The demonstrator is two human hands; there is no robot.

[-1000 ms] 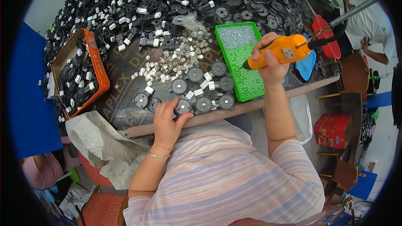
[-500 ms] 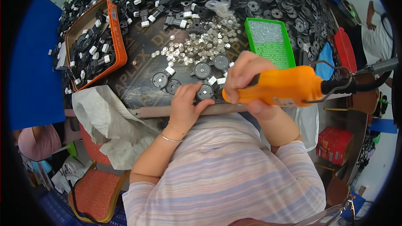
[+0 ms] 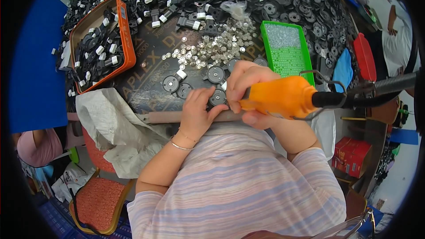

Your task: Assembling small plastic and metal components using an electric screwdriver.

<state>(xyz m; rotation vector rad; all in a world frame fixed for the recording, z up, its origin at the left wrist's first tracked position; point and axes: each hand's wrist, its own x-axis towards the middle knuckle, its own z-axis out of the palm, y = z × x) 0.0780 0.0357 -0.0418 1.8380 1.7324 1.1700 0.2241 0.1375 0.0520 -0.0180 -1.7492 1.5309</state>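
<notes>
My left hand (image 3: 197,109) rests at the near edge of the table, thumb and fingers around a black round wheel-like part (image 3: 218,97) with a metal centre. In my right hand (image 3: 253,89) is an orange electric screwdriver (image 3: 281,97), its front end close to that part; the tip is hidden behind my fingers. A metal loop and black cord run from its back end. More round black parts lie just beyond: one (image 3: 215,75) behind the held one, one with a white end (image 3: 170,84) to the left, and one (image 3: 184,90) beside my left fingers.
Small silvery metal pieces (image 3: 217,48) lie heaped mid-table. A green tray (image 3: 305,51) of tiny metal pieces stands right, an orange-rimmed box (image 3: 128,40) of black-and-white parts left. Heaps of black discs (image 3: 301,0) cover the far side. Another person (image 3: 396,40) is at far right.
My right hand has brought the screwdriver leftward, nearer to the part in my left hand, and its body has turned slightly. The left hand stays in place.
</notes>
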